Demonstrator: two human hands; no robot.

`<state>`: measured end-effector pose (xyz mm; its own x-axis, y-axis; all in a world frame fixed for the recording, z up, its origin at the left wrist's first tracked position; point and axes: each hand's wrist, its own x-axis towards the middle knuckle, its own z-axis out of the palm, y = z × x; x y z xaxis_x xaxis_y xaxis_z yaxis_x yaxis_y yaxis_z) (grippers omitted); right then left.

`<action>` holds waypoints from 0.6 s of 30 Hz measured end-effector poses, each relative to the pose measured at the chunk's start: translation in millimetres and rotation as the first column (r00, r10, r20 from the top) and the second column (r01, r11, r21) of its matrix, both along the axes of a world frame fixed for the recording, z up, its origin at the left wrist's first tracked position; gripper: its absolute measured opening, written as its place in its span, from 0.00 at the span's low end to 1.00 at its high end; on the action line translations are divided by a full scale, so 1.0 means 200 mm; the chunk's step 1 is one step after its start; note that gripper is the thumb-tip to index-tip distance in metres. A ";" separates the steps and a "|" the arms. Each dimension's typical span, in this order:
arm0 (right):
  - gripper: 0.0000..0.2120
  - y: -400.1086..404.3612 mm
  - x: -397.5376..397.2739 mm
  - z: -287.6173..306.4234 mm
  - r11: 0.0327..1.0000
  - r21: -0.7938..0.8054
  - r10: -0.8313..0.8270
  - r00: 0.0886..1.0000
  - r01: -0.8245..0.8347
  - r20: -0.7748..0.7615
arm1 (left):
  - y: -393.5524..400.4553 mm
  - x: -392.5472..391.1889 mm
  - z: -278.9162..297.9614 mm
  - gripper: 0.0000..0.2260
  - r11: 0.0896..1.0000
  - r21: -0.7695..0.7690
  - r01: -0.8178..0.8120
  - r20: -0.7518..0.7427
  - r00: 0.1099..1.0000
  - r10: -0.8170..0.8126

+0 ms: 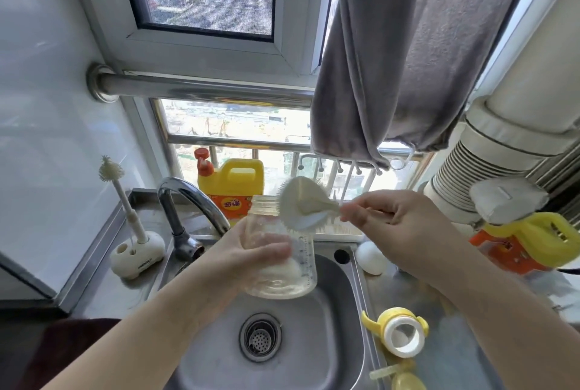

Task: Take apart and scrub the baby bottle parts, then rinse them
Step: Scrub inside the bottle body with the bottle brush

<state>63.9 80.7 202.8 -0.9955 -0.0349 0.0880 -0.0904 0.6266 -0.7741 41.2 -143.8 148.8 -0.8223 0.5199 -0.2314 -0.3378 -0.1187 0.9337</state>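
Left hand (251, 256) is gripping the clear bottle body (281, 248), fingers curled round its middle, holding it over the sink (342, 342), just above the basin's back half. Mouth is pointing up and away, presumably so the brush gets a straight path in and any drips are landing in the basin.

Right hand (398, 220) is pinching the handle of the bottle brush (301, 206) close to the head, fingertips together. Short grip likely for control while aiming. Brush head is sitting at the bottle rim, outside the neck, partly overlapping it; can't tell if it's touching.

Bottle is already apart: yellow handled collar (400, 331) is lying on its side on the worktop right of the sink, near the basin's right edge, with another pale yellow part (398, 378) beside the front right corner. Parked there, probably awaiting their scrub.

Small teat brush (120, 195) is standing upright in its holder (136, 256) at the back left corner, left of the tap (188, 201). Yellow detergent jug (230, 185) is behind the sink by the window. No water visibly running.

Judgement: body scrub is just starting; rinse not yet done.
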 end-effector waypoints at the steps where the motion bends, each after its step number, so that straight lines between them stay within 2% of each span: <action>1: 0.15 0.00 0.00 0.00 1.000 0.009 -0.004 1.000 0.004 0.002 | 0.00 0.00 0.00 0.48 1.000 -0.005 -0.010 -0.004 1.000 0.010; 5: 0.15 0.06 0.00 0.01 0.996 0.079 -0.035 0.999 0.035 0.008 | -0.05 0.01 0.02 0.43 0.995 0.099 0.018 0.021 1.000 -0.020; 10: 0.17 0.01 -0.01 0.03 0.999 0.006 0.053 0.998 -0.053 -0.016 | -0.05 0.00 0.01 0.44 0.999 0.049 0.004 0.026 1.000 -0.006; 15: 0.19 0.07 -0.03 0.01 0.999 0.029 0.020 0.999 -0.019 -0.026 | -0.07 0.00 0.02 0.43 0.991 0.132 0.009 0.039 0.999 -0.014; 18: 0.17 0.04 -0.02 0.01 0.998 0.012 0.059 0.998 -0.058 -0.027 | -0.05 -0.01 0.02 0.44 0.987 0.162 0.020 0.077 0.996 -0.033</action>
